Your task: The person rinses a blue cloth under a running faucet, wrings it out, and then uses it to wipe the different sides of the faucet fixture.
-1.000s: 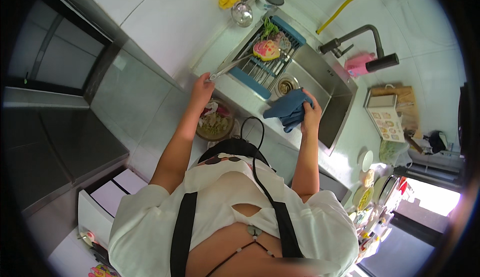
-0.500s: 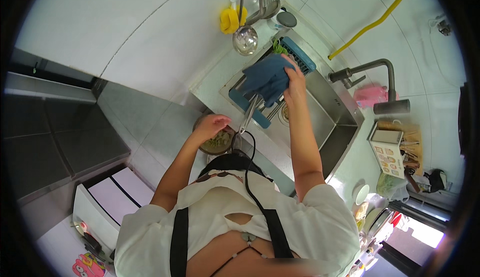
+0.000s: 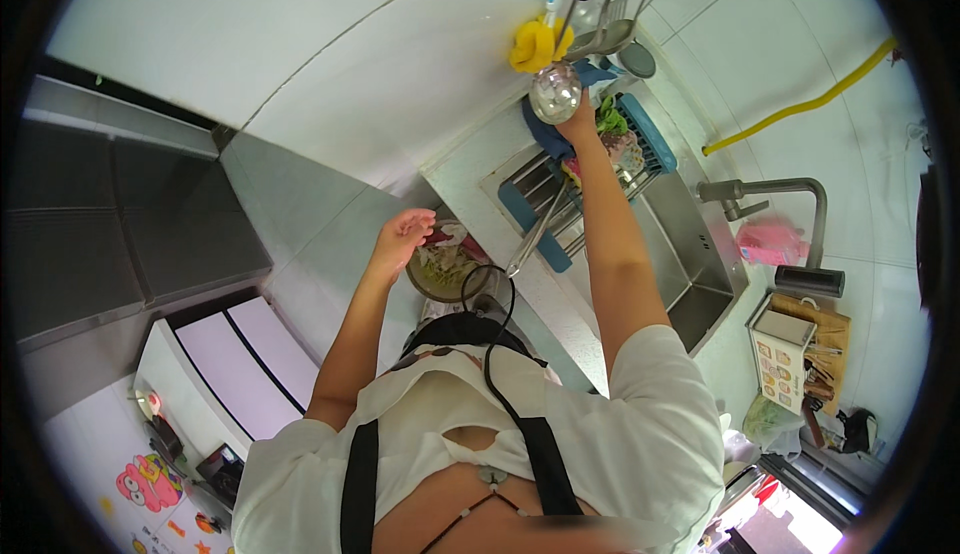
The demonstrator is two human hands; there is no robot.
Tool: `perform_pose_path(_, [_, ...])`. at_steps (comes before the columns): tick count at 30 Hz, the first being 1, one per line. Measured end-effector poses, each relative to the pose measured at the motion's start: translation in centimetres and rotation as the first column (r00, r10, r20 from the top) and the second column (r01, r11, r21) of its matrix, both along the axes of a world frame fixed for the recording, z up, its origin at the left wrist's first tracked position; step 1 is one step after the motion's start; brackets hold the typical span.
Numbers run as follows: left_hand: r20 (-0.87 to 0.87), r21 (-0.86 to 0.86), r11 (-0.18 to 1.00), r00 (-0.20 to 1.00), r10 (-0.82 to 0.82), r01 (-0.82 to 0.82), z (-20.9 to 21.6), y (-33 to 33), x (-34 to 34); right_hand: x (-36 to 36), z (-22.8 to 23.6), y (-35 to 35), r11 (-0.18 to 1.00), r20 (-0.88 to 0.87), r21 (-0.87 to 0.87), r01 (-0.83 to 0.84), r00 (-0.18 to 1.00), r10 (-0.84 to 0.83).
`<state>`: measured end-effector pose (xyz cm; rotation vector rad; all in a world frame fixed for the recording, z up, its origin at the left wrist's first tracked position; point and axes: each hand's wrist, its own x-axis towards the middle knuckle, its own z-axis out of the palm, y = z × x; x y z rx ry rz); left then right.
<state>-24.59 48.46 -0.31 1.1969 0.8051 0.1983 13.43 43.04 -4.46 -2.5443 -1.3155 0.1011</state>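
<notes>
My right hand (image 3: 578,126) reaches to the far end of the counter beside the sink and is closed on a dark blue cloth (image 3: 545,134). A hanging ladle (image 3: 556,93) covers part of that hand and cloth. Close by, a blue-ended drying rack (image 3: 553,251) spans the sink (image 3: 690,254), with green leafy vegetables (image 3: 610,116) at its far end. My left hand (image 3: 405,237) hangs in the air with nothing in it, its fingers loosely bent and apart. Below it stands a bin (image 3: 440,272) with plant scraps inside.
More utensils and a yellow sponge brush (image 3: 538,46) hang above the counter. A grey-lidded jar (image 3: 635,59) stands in the far corner. The dark faucet (image 3: 770,189) rises right of the sink, near a pink package (image 3: 772,242). A black cable (image 3: 490,354) hangs before my chest.
My right hand has carried the blue cloth from over the rack to the far counter behind the ladle. The rack's vegetables now show. My left hand has shifted slightly, and the view has turned.
</notes>
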Motion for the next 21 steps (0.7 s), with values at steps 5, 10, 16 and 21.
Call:
perform_pose_path(5, [-0.051, 0.015, 0.995, 0.994, 0.097, -0.097, 0.5, -0.1, -2.3, -6.8, 0.6, 0.7, 0.987, 0.006, 0.093, 0.133, 0.991, -0.134])
perform_pose_path(10, [-0.058, 0.01, 0.995, 0.994, 0.095, -0.095, 0.9, 0.2, -3.5, -15.6, 2.2, 0.6, 0.992, 0.014, 0.002, 0.124, 0.992, -0.124])
perform_pose_path(16, [-0.007, 0.012, 0.996, 0.996, 0.085, -0.085, 1.7, 0.7, -4.7, -23.6, 2.7, 0.4, 0.995, 0.019, -0.068, -0.076, 0.997, 0.078])
perform_pose_path(21, [0.033, 0.017, 0.993, 0.993, 0.114, -0.115, 1.9, 1.5, -5.2, -24.4, 2.3, -0.4, 0.969, -0.049, -0.04, -0.243, 0.969, 0.241])
